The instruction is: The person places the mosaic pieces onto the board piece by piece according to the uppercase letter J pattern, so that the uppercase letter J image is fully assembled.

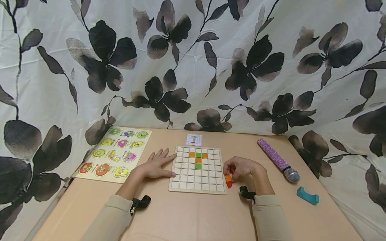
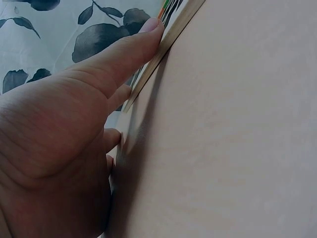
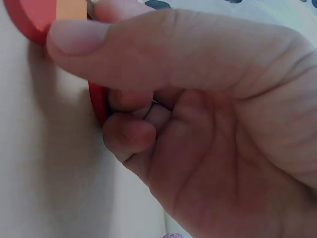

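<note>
A white grid board [image 1: 184, 185] lies mid-table, with several orange [image 1: 204, 156] and green tiles [image 1: 198, 166] set in a T shape. My left hand [image 1: 155, 165] is spread at its left side, thumb and fingertip touching the edge; the left wrist view shows the thumb [image 2: 124, 59] on the rim. Just right of the board, my right hand [image 1: 242, 169] has curled fingers at a few small pieces. Its thumb [image 3: 79, 39] lies against an orange tile [image 3: 72, 11], beside a rounded red piece [image 3: 32, 17]. Another red piece [image 3: 97, 101] shows by the other fingers, which partly hide it.
Behind the board lies a small pattern card [image 1: 194, 140]. A fruit sticker sheet [image 1: 116, 154] is at the left. To the right are a glittery purple microphone [image 1: 275, 157] and a teal curved block [image 1: 307, 196]. A floral curtain [image 1: 208, 67] hangs behind the table.
</note>
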A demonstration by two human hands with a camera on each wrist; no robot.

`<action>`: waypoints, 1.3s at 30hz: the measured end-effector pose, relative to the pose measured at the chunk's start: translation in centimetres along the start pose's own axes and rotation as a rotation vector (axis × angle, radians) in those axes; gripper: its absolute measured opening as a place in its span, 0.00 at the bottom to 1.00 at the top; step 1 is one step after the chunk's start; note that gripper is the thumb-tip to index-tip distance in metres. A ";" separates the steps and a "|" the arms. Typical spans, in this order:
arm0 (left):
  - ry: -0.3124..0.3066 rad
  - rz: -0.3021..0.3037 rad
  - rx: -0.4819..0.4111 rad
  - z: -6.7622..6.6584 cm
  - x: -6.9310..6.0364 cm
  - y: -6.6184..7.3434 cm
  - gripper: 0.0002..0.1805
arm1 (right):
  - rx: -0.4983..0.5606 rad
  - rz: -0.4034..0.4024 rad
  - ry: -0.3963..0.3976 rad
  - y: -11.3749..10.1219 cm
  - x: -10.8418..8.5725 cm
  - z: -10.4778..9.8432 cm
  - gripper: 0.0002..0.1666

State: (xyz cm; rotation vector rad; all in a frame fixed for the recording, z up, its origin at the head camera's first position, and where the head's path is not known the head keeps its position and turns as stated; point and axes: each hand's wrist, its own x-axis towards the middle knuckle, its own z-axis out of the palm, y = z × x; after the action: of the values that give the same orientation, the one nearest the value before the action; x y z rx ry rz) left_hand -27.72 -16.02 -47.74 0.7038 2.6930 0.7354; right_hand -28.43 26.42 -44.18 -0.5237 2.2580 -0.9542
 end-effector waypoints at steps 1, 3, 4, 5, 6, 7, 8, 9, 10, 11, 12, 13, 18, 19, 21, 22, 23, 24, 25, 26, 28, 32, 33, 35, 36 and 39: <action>0.000 0.001 0.000 0.0 0.0 0.0 0.51 | -0.003 -0.003 -0.001 0.0 0.0 0.0 0.19; 0.000 0.000 -0.001 0.0 0.0 0.1 0.51 | -0.014 -0.010 -0.002 0.0 0.0 0.0 0.19; 0.000 0.000 -0.002 0.0 0.0 0.1 0.51 | -0.016 -0.015 -0.002 0.0 0.0 0.0 0.19; 0.000 0.000 -0.003 -0.1 0.0 0.1 0.51 | -0.021 -0.019 -0.001 0.0 0.1 0.0 0.19; 0.001 -0.001 -0.003 -0.1 0.0 0.1 0.51 | -0.024 -0.021 0.003 0.0 0.1 0.0 0.19; 0.002 -0.001 -0.002 -0.1 -0.1 0.2 0.51 | -0.031 -0.024 0.009 0.0 0.1 0.0 0.18; 0.002 -0.002 -0.002 -0.1 -0.1 0.2 0.51 | -0.037 -0.029 0.017 0.0 0.2 0.0 0.17; 0.002 -0.003 0.001 -0.1 -0.1 0.2 0.51 | -0.041 -0.031 0.024 0.0 0.2 -0.1 0.17; 0.003 -0.003 0.000 -0.1 -0.1 0.2 0.51 | -0.044 -0.032 0.034 0.0 0.2 -0.1 0.16; 0.003 -0.003 0.000 -0.1 -0.1 0.2 0.51 | -0.052 -0.034 0.045 0.0 0.2 -0.1 0.15; 0.003 -0.003 0.001 -0.2 -0.1 0.2 0.51 | -0.057 -0.033 0.056 -0.1 0.3 0.0 0.15; 0.004 -0.003 0.001 -0.2 -0.1 0.2 0.51 | -0.060 -0.034 0.066 -0.1 0.3 0.0 0.14; 0.003 -0.004 -0.002 -0.2 -0.1 0.2 0.51 | -0.058 -0.016 0.100 -0.4 0.4 0.0 0.14; 0.002 -0.004 -0.001 -0.2 -0.1 0.2 0.51 | -0.060 -0.013 0.104 -0.4 0.5 0.0 0.15; 0.003 -0.003 0.001 -0.2 -0.1 0.2 0.51 | -0.065 -0.007 0.109 -0.4 0.5 0.0 0.15; 0.003 -0.003 0.001 -0.2 -0.1 0.2 0.51 | -0.067 -0.005 0.111 -0.3 0.5 0.0 0.15; 0.003 -0.003 0.002 -0.2 -0.1 0.2 0.51 | -0.068 -0.002 0.113 -0.3 0.5 0.0 0.15; 0.003 -0.002 0.003 -0.2 -0.1 0.2 0.51 | -0.070 -0.001 0.115 -0.3 0.5 0.1 0.15; 0.004 -0.002 0.002 -0.2 -0.1 0.2 0.51 | -0.070 -0.002 0.116 -0.3 0.5 0.1 0.16; 0.004 0.000 0.002 -0.2 -0.1 0.2 0.51 | -0.069 0.000 0.119 -0.4 0.5 0.1 0.16; 0.004 0.002 0.000 -0.1 -0.1 0.1 0.51 | -0.068 0.004 0.123 -0.4 0.5 0.2 0.16; 0.007 0.010 -0.009 0.0 0.1 0.0 0.51 | -0.066 0.004 0.120 -0.3 0.5 0.2 0.16; 0.006 0.009 -0.006 0.0 0.1 -0.1 0.51 | -0.065 0.002 0.117 -0.3 0.5 0.2 0.16; 0.005 0.007 -0.004 0.1 0.1 -0.1 0.51 | -0.063 -0.002 0.113 -0.3 0.6 0.2 0.16; 0.003 0.007 0.003 0.0 0.1 -0.1 0.51 | -0.065 -0.006 0.112 -0.3 0.6 0.2 0.16; 0.001 0.004 0.002 0.1 0.1 -0.1 0.51 | -0.071 -0.012 0.109 -0.2 0.5 0.2 0.15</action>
State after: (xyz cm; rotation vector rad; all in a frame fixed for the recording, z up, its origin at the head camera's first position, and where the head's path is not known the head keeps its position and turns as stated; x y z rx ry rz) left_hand -27.82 -16.02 -47.85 0.7101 2.6944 0.7352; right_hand -28.64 25.85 -44.35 -0.5286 2.3965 -0.9314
